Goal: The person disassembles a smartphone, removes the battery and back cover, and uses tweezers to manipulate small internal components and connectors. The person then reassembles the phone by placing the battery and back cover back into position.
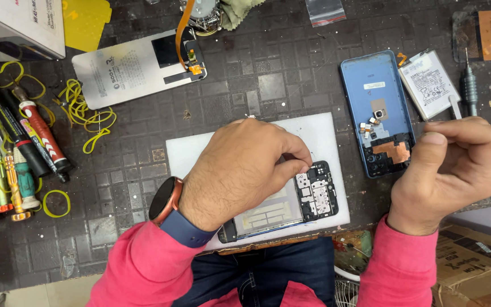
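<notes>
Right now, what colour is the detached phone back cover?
Blue, seen in the head view: the back cover lies inside-up beside the battery.

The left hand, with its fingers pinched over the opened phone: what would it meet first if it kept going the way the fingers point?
Most likely the opened phone itself: the left hand points its fingertips down and right at the phone's upper end, on the white pad. Whether they already touch is unclear.

L hand [245, 170] palm down w/ fingertips pinched; R hand [456, 170] raised in loose fist, thumb over fingers.

phone repair workshop | screwdrivers [12, 153] | opened phone [291, 204] | loose battery [429, 84]
</notes>
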